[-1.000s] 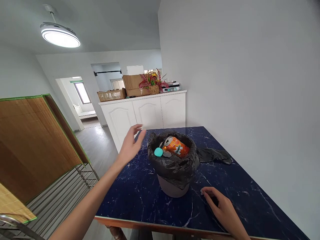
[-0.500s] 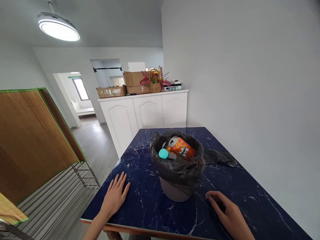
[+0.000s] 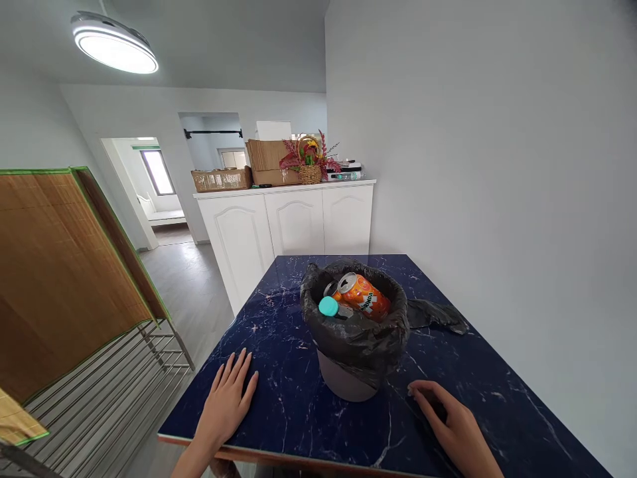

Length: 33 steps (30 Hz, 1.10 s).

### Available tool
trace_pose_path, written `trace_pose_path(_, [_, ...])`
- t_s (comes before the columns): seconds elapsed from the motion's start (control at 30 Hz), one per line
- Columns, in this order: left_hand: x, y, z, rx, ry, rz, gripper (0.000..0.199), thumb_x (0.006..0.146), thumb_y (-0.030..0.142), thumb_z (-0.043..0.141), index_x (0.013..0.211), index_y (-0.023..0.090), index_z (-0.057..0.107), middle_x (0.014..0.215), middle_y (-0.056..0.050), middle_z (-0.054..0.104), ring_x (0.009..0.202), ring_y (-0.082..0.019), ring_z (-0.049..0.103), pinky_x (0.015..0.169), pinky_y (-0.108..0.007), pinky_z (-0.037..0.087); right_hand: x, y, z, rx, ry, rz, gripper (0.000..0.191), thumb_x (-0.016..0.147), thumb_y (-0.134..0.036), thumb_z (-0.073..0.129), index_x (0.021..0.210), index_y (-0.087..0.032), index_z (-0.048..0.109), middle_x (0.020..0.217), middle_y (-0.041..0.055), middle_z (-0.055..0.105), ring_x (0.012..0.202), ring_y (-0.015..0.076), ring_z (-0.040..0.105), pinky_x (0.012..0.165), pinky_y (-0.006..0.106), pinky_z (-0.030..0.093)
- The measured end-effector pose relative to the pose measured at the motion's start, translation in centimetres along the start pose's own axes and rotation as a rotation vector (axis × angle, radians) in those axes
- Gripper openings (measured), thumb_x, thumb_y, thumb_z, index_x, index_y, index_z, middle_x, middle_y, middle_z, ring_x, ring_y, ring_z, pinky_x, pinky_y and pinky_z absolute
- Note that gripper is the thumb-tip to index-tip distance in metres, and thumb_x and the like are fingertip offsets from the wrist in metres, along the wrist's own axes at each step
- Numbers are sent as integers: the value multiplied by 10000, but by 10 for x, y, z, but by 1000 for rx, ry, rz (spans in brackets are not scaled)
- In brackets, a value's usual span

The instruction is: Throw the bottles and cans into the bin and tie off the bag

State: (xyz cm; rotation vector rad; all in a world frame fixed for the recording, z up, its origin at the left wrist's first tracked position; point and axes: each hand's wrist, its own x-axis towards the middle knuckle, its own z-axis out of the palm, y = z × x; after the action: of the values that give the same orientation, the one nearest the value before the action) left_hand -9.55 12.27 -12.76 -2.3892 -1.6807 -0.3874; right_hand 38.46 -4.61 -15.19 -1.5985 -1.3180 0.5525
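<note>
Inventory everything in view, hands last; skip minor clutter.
table: 1, dark blue, centre
bin: 1, grey, on table
liner: 1, black, lining bin
cans: 2, orange, in bin, one mostly hidden
cap: 1, turquoise, in bin
plastic: 1, black, right of bin
cabinet: 1, white, behind table
cardboard boxes: 2, brown, on cabinet
flower basket: 1, brown, on cabinet
mats: brown, green-edged, left, count unclear
rack: 1, silver, lower left
lamp: 1, white, upper left
bed: 1, white, far left
left hand: 1, flat on table
right hand: 1, right of bin
</note>
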Motion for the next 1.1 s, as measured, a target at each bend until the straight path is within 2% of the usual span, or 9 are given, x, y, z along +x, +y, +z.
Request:
trace_pose_path(0.27, [1, 0, 1, -14, 31, 2, 643, 1074, 509, 373, 1629, 203, 482, 1692, -73, 438, 1606, -336, 339, 1304, -567, 314, 0, -2, -1, -21, 15, -11, 444, 997, -654, 551, 1136, -277, 741, 1125, 114, 800, 926, 278, 793, 603, 281, 600])
trace_pose_path(0.57, [0, -1, -2, -45, 4, 0, 635, 1080, 514, 390, 1644, 231, 455, 1706, -62, 401, 1607, -339, 324, 1301, -588, 318, 0, -1, -1, 3, 17, -11, 433, 981, -658, 577, 1115, -292, 765, 1079, 111, 808, 891, 282, 797, 647, 299, 637])
trace_pose_path(0.9, [-2, 4, -5, -68, 1, -13, 634, 1082, 518, 387, 1632, 215, 477, 1702, -65, 406, 1608, -344, 325, 1307, -598, 300, -2, 5, -1, -55, 9, 13, 447, 976, -662, 575, 1141, -286, 752, 1133, 99, 805, 984, 283, 791, 706, 293, 629])
trace_pose_path(1.0, [-3, 5, -6, -67, -11, -18, 660, 1084, 531, 364, 1633, 181, 471, 1700, -77, 406, 1608, -354, 322, 1308, -605, 294, -1, 6, 0, -71, 4, 19, 468, 973, -676, 563, 1146, -285, 754, 1126, 96, 806, 969, 281, 792, 677, 289, 621])
trace_pose_path(1.1, [-4, 4, -4, -71, 10, -10, 648, 1083, 531, 364, 1627, 199, 485, 1700, -68, 415, 1608, -349, 328, 1308, -595, 298, -1, 6, 0, -88, 2, 17, 483, 970, -683, 557, 1147, -280, 755, 1120, 100, 809, 936, 281, 795, 655, 290, 616])
